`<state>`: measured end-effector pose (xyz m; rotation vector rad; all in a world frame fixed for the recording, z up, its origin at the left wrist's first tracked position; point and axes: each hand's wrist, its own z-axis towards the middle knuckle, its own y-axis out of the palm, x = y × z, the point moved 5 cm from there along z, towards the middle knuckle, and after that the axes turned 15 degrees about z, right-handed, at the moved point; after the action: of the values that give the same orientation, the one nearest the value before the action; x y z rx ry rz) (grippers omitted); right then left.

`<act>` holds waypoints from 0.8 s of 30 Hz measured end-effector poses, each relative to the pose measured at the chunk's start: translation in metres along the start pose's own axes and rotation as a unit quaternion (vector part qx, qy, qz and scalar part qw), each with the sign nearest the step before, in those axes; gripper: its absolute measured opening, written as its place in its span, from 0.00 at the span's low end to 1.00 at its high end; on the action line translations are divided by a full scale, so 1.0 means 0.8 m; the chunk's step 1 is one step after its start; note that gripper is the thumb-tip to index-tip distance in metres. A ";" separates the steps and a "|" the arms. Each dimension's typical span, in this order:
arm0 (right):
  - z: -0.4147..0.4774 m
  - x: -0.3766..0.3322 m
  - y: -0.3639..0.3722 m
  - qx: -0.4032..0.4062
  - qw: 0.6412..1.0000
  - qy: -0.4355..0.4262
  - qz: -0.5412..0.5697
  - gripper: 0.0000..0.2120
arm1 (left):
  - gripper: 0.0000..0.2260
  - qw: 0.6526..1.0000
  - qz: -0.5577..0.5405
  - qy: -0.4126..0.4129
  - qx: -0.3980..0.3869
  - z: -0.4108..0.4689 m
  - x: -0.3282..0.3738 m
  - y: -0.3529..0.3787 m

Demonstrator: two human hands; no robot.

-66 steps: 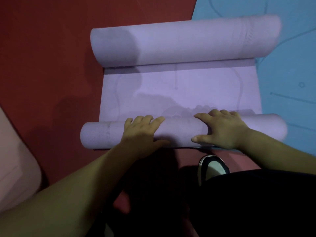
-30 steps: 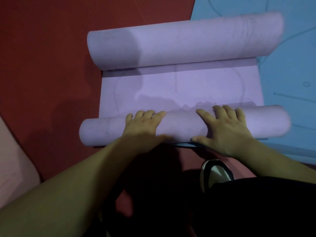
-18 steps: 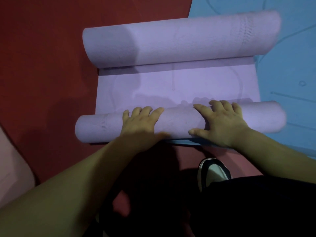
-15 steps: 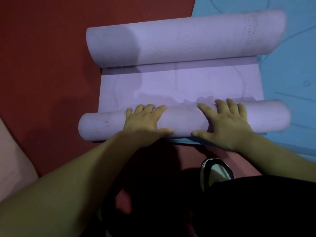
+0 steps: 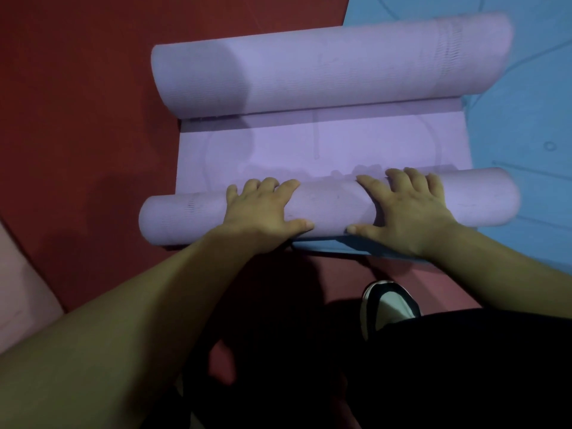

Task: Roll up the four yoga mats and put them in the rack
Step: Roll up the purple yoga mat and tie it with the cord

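Note:
A purple yoga mat (image 5: 312,150) lies in front of me, curled at both ends. Its near end forms a tight roll (image 5: 328,205) that runs left to right. Its far end stays curled in a thicker roll (image 5: 331,63). My left hand (image 5: 263,212) presses on the near roll left of its middle, fingers spread over the top and thumb on the near side. My right hand (image 5: 405,209) presses on it right of the middle in the same way. A flat stretch of mat separates the two rolls.
A red mat (image 5: 77,119) covers the floor on the left and under the purple one. A blue mat (image 5: 526,134) lies flat on the right, partly under the purple mat. A pink mat edge (image 5: 21,289) shows at the lower left. My shoe (image 5: 387,305) stands behind the roll.
Both hands have pushed the near roll away from me. The roll has grown a little thicker and the flat stretch between the two rolls has shortened.

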<state>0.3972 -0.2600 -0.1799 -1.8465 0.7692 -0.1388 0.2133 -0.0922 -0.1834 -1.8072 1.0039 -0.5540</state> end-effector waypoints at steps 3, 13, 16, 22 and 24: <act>-0.001 0.001 0.003 0.014 1.000 -0.003 0.002 0.49 | 0.38 1.000 0.003 0.005 -0.020 0.007 -0.002 -0.004; 0.012 0.001 -0.012 -0.010 1.000 -0.002 -0.004 0.47 | 0.38 0.998 0.029 -0.017 0.052 -0.006 0.006 0.005; 0.006 0.002 -0.004 0.017 1.000 -0.009 -0.008 0.49 | 0.38 0.999 0.035 -0.002 0.040 0.006 0.001 0.000; 0.024 0.004 -0.016 0.003 1.000 -0.007 -0.015 0.49 | 0.38 0.999 0.024 -0.018 0.036 0.010 0.000 -0.008; 0.028 0.004 -0.019 -0.004 1.000 -0.007 -0.009 0.50 | 0.38 0.998 0.027 -0.030 0.053 0.003 0.004 -0.003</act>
<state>0.4163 -0.2403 -0.1767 -1.8599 0.7458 -0.1350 0.2173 -0.0931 -0.1825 -1.6891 0.9630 -0.5081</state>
